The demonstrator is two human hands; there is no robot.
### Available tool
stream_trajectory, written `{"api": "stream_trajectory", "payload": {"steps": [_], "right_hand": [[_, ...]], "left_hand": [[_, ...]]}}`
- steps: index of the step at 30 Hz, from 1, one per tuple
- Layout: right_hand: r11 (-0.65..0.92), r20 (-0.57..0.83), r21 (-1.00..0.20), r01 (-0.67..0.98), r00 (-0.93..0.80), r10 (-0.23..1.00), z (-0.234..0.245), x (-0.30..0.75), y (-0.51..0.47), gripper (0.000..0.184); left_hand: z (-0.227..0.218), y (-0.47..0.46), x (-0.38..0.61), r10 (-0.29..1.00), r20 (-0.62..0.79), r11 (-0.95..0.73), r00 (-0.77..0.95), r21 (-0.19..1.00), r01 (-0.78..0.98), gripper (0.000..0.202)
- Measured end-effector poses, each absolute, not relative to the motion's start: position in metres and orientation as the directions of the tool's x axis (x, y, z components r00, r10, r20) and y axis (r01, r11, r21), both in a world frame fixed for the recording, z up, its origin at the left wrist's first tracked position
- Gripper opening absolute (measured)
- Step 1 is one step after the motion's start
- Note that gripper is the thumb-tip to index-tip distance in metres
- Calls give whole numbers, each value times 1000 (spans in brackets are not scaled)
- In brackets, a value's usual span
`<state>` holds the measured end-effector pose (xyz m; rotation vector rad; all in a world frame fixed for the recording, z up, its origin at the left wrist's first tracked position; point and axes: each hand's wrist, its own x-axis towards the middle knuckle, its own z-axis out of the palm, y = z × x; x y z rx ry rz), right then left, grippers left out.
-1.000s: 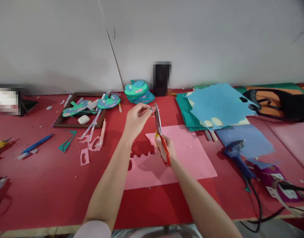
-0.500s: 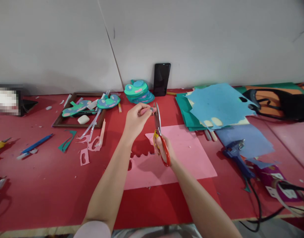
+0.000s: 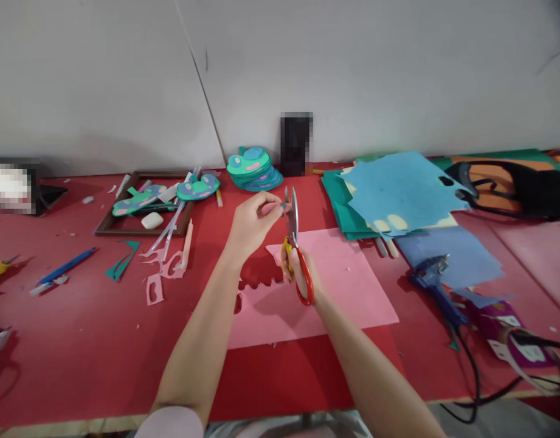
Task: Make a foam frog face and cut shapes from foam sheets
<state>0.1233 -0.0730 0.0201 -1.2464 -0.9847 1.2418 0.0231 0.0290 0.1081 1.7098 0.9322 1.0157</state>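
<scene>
My left hand (image 3: 253, 224) pinches a small pink foam piece (image 3: 287, 207) between thumb and fingertips, its edge at the blades of the scissors (image 3: 293, 213). My right hand (image 3: 303, 271) grips those scissors by their red and yellow handles, points upward and blades parted a little. Under both hands lies a pink foam sheet (image 3: 348, 289) with a scalloped, cut-out left edge. Beyond my left hand stands a stack of green and blue foam shapes (image 3: 255, 169) with pink spots.
A brown frame (image 3: 138, 232) with foam shapes, strips and a white eraser (image 3: 152, 221) sits left, near pink scraps (image 3: 155, 289). Blue foam (image 3: 398, 191) over green sheets is at the right, with a blue glue gun (image 3: 437, 289) and its cord. A dark phone (image 3: 295, 145) leans on the wall.
The scissor blades have parted slightly more, and my left hand has shifted a little downward with the pink piece at them. The whole view has moved slightly.
</scene>
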Motion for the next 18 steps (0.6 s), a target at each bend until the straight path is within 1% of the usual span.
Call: {"api": "stream_trajectory", "payload": {"steps": [4, 10, 18], "right_hand": [[-91, -108, -988, -123, 139, 984, 24, 124, -73, 47], [-96, -121, -980, -175, 133, 984, 29, 123, -72, 48], [-118, -145, -976, -183, 141, 979, 26, 123, -74, 45]], "left_hand": [[109, 27, 24, 897, 224, -304, 382, 938, 164, 7], [110, 26, 25, 898, 223, -303, 380, 939, 163, 6], [109, 28, 24, 906, 218, -302, 363, 933, 193, 5]]}}
